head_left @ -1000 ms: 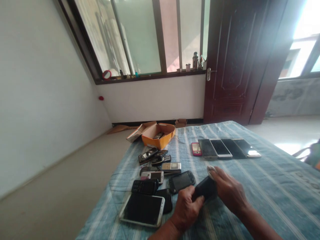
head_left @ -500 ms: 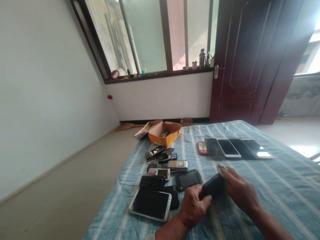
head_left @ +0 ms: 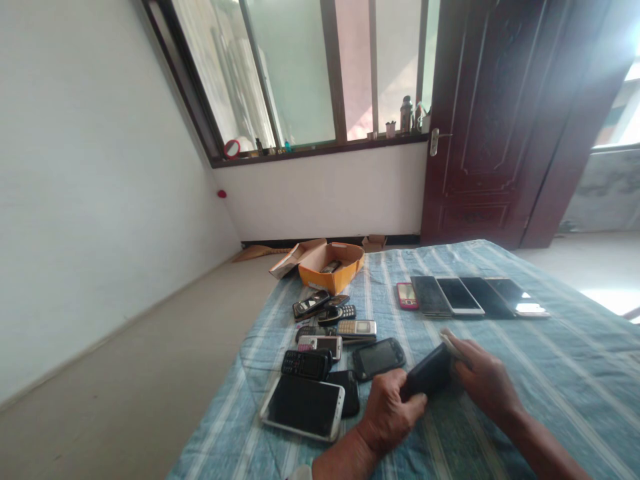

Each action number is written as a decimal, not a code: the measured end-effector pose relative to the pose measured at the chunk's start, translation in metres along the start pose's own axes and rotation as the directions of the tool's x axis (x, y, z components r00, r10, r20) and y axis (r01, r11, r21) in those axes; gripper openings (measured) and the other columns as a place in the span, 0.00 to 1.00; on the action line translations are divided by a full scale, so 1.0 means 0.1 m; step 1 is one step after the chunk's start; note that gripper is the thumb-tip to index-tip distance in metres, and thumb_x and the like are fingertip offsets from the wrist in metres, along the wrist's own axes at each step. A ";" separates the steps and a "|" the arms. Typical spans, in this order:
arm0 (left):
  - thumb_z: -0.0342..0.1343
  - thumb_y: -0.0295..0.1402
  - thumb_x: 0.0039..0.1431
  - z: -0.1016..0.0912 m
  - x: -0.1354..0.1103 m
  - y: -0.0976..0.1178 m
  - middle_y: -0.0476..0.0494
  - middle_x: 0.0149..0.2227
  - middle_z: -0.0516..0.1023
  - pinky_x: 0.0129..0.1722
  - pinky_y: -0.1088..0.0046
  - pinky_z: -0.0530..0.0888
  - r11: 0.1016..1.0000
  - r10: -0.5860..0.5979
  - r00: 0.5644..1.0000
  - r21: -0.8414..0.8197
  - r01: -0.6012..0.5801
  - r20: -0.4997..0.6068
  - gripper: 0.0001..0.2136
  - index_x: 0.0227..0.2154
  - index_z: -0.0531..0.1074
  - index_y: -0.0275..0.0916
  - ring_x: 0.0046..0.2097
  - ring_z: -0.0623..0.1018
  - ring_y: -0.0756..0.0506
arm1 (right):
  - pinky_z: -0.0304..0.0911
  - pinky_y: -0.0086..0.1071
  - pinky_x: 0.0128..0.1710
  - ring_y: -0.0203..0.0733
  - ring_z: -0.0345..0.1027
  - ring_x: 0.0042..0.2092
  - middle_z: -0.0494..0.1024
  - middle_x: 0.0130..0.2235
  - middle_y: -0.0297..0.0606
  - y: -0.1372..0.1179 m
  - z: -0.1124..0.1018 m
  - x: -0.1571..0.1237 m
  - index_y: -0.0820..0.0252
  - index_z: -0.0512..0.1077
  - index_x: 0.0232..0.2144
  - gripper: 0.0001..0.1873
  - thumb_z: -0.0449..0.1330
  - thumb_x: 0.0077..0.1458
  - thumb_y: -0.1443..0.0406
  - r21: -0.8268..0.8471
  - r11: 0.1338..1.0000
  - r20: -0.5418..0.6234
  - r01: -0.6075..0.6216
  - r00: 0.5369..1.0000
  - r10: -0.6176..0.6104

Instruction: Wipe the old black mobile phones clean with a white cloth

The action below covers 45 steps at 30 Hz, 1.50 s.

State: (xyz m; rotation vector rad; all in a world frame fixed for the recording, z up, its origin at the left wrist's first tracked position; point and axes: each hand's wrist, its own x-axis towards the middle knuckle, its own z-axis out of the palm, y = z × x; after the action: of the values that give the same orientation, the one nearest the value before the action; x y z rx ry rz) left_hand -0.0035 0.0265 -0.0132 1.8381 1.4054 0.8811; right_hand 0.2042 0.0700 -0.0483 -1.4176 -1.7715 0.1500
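My left hand [head_left: 389, 408] grips the near left end of a dark phone [head_left: 431, 375], thumb on its face. At the phone's far right end, my right hand [head_left: 489, 381] pinches a small pale piece [head_left: 451, 345] that looks like cloth or tissue. Its fingers partly cover that end. Just left of the held phone lies a black touchscreen phone [head_left: 379, 359]. A large white-framed phone [head_left: 303, 407] is nearest the front, overlapping a black phone [head_left: 346, 392]. Behind it are a black keypad phone [head_left: 305, 365] and a silver keypad phone [head_left: 357, 329].
An open orange box [head_left: 327, 277] with phones inside stands at the far left edge of the striped cloth [head_left: 505, 427]. Farther right, several flat phones lie in a row, among them a white-edged phone [head_left: 460, 297], beside a small red phone [head_left: 407, 295].
My right hand has drawn slightly right and down along the phone's end, showing more of the pale piece. My left hand keeps its grip. The view has shifted slightly.
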 end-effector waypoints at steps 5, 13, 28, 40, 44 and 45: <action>0.57 0.29 0.45 0.01 0.00 -0.02 0.56 0.19 0.58 0.24 0.76 0.54 0.999 0.048 0.999 0.000 -0.048 -0.002 0.11 0.17 0.59 0.38 0.24 0.61 0.53 | 0.69 0.28 0.39 0.40 0.75 0.41 0.79 0.44 0.34 0.00 0.00 0.00 0.54 0.73 0.50 0.26 0.49 0.48 0.68 0.034 0.999 0.004 -0.012 1.000 0.011; 0.56 0.35 0.52 -0.03 -0.03 0.01 0.54 0.21 0.62 0.25 0.76 0.57 0.996 0.092 0.996 -0.021 -0.092 0.016 0.10 0.20 0.66 0.37 0.24 0.63 0.52 | 0.70 0.27 0.39 0.39 0.75 0.41 0.78 0.45 0.37 -0.09 -0.02 -0.03 0.57 0.71 0.51 0.25 0.50 0.52 0.71 -0.020 0.986 -0.054 0.165 0.985 -0.166; 0.56 0.32 0.51 0.01 -0.02 -0.02 0.54 0.21 0.61 0.25 0.75 0.57 0.988 0.155 0.988 0.018 -0.155 0.006 0.10 0.19 0.62 0.38 0.25 0.62 0.52 | 0.71 0.30 0.39 0.42 0.75 0.43 0.77 0.47 0.45 -0.34 -0.04 -0.05 0.61 0.75 0.45 0.21 0.45 0.60 0.73 -0.302 0.847 -0.080 0.438 0.873 -0.480; 0.56 0.30 0.51 0.00 -0.03 0.02 0.54 0.20 0.61 0.25 0.75 0.57 0.991 0.126 0.992 0.033 -0.127 0.014 0.11 0.18 0.61 0.38 0.24 0.62 0.53 | 0.68 0.30 0.38 0.42 0.72 0.40 0.77 0.43 0.45 -0.40 -0.05 -0.07 0.61 0.74 0.45 0.19 0.45 0.62 0.71 -0.360 0.812 -0.068 0.459 0.855 -0.514; 0.57 0.31 0.51 0.00 -0.04 0.01 0.53 0.21 0.64 0.26 0.75 0.59 0.992 0.121 0.993 0.044 -0.121 0.002 0.09 0.19 0.65 0.37 0.25 0.63 0.52 | 0.65 0.26 0.28 0.38 0.72 0.33 0.77 0.38 0.40 -0.28 -0.08 -0.02 0.58 0.72 0.48 0.20 0.45 0.59 0.71 -0.361 0.862 -0.058 0.356 0.914 -0.402; 0.57 0.32 0.51 0.00 -0.04 0.01 0.53 0.22 0.64 0.26 0.76 0.59 0.992 0.123 0.992 0.041 -0.123 0.000 0.08 0.20 0.66 0.37 0.25 0.64 0.52 | 0.64 0.25 0.27 0.37 0.72 0.32 0.78 0.37 0.39 -0.25 -0.09 -0.01 0.58 0.72 0.49 0.21 0.46 0.58 0.71 -0.354 0.876 -0.059 0.329 0.927 -0.372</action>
State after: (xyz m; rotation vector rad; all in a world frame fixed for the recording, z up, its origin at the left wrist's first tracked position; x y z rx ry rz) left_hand -0.0040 0.0221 -0.0134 1.9721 1.3322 0.9221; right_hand 0.1908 0.0566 -0.0294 -1.2716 -1.9797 -0.4496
